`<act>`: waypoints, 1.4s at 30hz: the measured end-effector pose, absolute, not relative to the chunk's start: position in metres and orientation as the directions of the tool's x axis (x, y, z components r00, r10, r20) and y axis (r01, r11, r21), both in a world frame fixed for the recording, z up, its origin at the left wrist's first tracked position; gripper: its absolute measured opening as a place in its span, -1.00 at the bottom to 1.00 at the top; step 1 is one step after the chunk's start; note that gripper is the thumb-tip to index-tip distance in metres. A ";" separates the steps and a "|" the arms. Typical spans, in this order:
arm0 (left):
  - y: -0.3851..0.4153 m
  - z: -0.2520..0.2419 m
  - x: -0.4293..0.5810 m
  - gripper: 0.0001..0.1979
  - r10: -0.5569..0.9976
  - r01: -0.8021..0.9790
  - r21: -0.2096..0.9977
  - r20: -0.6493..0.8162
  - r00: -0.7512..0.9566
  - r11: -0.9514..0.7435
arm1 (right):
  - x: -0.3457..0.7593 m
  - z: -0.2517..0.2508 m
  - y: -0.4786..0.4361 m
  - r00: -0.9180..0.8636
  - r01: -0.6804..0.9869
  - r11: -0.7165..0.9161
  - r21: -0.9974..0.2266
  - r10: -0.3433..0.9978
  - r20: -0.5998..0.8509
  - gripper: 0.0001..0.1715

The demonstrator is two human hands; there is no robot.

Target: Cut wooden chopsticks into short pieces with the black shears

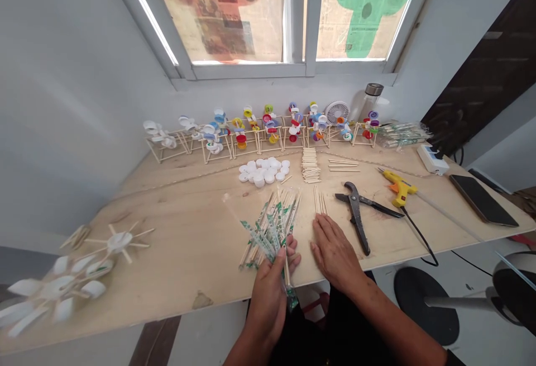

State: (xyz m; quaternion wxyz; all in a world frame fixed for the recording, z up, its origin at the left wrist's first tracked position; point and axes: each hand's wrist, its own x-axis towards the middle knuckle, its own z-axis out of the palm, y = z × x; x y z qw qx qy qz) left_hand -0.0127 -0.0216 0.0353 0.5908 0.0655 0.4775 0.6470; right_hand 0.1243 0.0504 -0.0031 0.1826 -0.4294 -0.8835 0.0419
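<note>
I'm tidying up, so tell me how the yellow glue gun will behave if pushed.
The yellow glue gun may drag or swivel, since its black cord runs off the tabletop. Lying on its side, it probably won't roll.

Before me: one round white fan [337, 113], beside one clear bottle [368, 107] with a silvery cap [374, 89]; one black rectangular phone [483, 199], near one white power strip [431, 160]; one grey-framed window [309, 69].

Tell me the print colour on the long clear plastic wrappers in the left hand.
Green, on the clear plastic wrappers; it shows best in the head view.
</note>
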 end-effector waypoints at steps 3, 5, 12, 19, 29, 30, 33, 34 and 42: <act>-0.020 0.036 -0.011 -0.82 0.833 -0.695 0.706 -0.462 -0.304 0.137 | 0.123 -0.006 0.049 -0.538 0.744 0.615 -0.262 0.784 0.309 -0.47; -0.021 0.037 -0.011 -0.81 0.842 -0.685 0.714 -0.453 -0.294 0.146 | 0.124 -0.003 0.049 -0.532 0.726 0.620 -0.299 0.781 0.328 -0.51; -0.042 0.043 -0.006 -0.69 0.881 -0.525 0.757 -0.472 -0.028 0.389 | 0.125 0.047 0.059 -0.321 0.411 0.355 -0.840 0.918 0.231 -0.63; -0.063 0.034 0.015 -0.56 0.861 -0.462 0.784 -0.502 -0.078 0.415 | 0.095 0.071 0.059 -0.281 -0.081 -0.077 -0.994 0.958 -0.052 -0.51; -0.060 0.031 0.009 -0.56 0.851 -0.584 0.745 -0.499 -0.165 0.323 | 0.069 0.042 -0.009 -0.306 -0.138 -0.405 -0.904 0.886 -0.350 -0.51; -0.062 0.030 0.007 -0.56 0.858 -0.563 0.756 -0.491 -0.151 0.333 | 0.074 0.045 -0.007 -0.331 -0.158 -0.420 -0.894 0.875 -0.352 -0.54; -0.072 0.025 0.001 -0.56 0.878 -0.458 0.801 -0.470 -0.086 0.385 | 0.092 0.056 0.007 -0.291 -0.211 -0.318 -0.924 0.923 -0.251 -0.61; -0.075 0.023 0.000 -0.56 0.882 -0.423 0.811 -0.468 -0.057 0.404 | 0.098 0.059 0.012 -0.251 -0.176 -0.231 -0.957 0.951 -0.183 -0.64; -0.077 0.015 0.008 -0.51 0.872 -0.514 0.732 -0.486 0.066 0.447 | 0.105 0.059 0.040 -0.128 -0.115 -0.091 -0.989 0.989 -0.076 -0.69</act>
